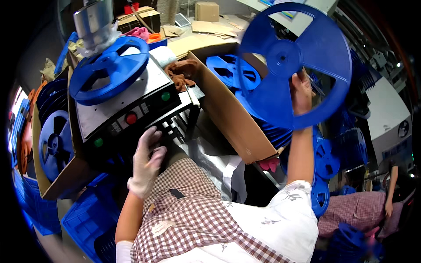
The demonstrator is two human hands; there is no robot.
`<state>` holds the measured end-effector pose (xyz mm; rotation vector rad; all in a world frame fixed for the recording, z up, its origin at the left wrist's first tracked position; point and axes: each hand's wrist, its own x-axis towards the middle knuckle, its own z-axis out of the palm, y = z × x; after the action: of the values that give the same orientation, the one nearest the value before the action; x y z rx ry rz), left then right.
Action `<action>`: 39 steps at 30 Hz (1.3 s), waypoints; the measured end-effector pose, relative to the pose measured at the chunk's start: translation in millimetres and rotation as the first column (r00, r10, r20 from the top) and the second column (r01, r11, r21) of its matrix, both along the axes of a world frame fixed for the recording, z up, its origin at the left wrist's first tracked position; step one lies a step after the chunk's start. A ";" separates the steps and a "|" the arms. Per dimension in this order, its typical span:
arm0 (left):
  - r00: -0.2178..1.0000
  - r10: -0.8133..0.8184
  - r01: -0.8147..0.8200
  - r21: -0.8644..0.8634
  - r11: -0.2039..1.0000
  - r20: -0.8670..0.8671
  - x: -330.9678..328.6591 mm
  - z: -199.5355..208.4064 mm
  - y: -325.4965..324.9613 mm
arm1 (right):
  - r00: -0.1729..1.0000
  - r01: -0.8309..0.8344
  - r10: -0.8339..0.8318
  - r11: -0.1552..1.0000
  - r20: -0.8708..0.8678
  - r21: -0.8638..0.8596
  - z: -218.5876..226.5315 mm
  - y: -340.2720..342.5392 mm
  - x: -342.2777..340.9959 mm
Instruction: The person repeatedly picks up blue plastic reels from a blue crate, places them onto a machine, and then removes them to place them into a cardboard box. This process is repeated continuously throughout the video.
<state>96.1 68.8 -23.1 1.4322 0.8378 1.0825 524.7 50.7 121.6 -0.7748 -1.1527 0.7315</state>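
Observation:
My right hand (301, 97) is raised on the right and grips a large blue plastic reel flange (282, 58), a disc with a round hub and wide cut-outs. Its fingers are partly hidden behind the disc. In a pale glove, my left hand (147, 164) hovers in front of a white-topped machine (158, 85), fingers loosely bent and apart, with nothing in them. On the machine's top lies a tilted blue reel (109, 70), below a shiny metal cylinder (93, 27). The machine's dark front carries a red button (130, 118) and two green ones.
A cardboard box (232, 116) of blue reel parts stands right of the machine; another box (52, 190) with reels is at left. A blue crate (90, 217) sits below. A brown cloth (180, 72) lies beside the machine. Another person's arm (391, 193) shows at far right.

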 end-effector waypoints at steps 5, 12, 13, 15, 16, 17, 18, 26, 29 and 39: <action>0.914 -0.282 0.330 -0.132 0.935 0.290 28.7 16.7 14.9 | 0.887 -0.387 0.390 0.920 -0.248 0.063 -56.2 -2.1 -113.1; 0.790 0.055 0.231 -0.380 0.896 0.611 1.7 39.6 -16.0 | 0.862 -0.374 0.230 0.890 -0.451 -0.260 -119.1 21.0 -144.4; 0.756 0.047 0.233 -0.336 0.912 0.653 -3.9 29.8 -14.6 | 0.879 -0.353 0.217 0.895 -0.425 -0.273 -143.2 27.2 -121.8; 0.774 0.127 0.138 -0.361 0.922 0.620 -12.3 29.7 -13.1 | 0.920 -0.134 0.005 0.944 -0.392 -0.302 -145.9 20.8 -108.4; 0.774 0.170 0.092 -0.373 0.923 0.610 -15.4 28.8 -12.5 | 0.879 -0.145 0.017 0.962 -0.477 -0.233 -151.5 10.5 -91.8; 0.768 0.185 0.078 -0.376 0.923 0.614 -20.1 28.2 -10.9 | 0.875 0.161 -0.299 0.922 -0.382 -0.353 -124.9 -3.2 -114.7; 0.745 0.206 0.070 -0.381 0.922 0.634 -21.4 27.5 -9.8 | 0.919 0.105 -0.184 0.967 -0.348 -0.234 -115.7 -13.5 -117.6; 0.763 0.190 -0.083 -0.199 0.977 0.618 -8.7 25.7 -0.8 | 0.948 0.305 -0.313 0.943 -0.050 -0.131 -74.9 -44.0 -160.0; 0.844 0.076 -0.205 0.188 0.961 0.531 7.2 18.2 1.9 | 0.998 -0.041 0.033 0.985 -0.053 -0.168 -85.6 -54.3 -152.9; 0.888 0.158 0.386 0.886 0.256 -0.432 20.5 20.2 24.7 | 0.085 -0.832 0.470 0.518 -0.878 0.197 -112.4 -62.9 -154.0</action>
<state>116.6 93.5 -2.8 2.8818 0.2184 1.2036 370.7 -12.3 9.2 0.0565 -0.2762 1.9548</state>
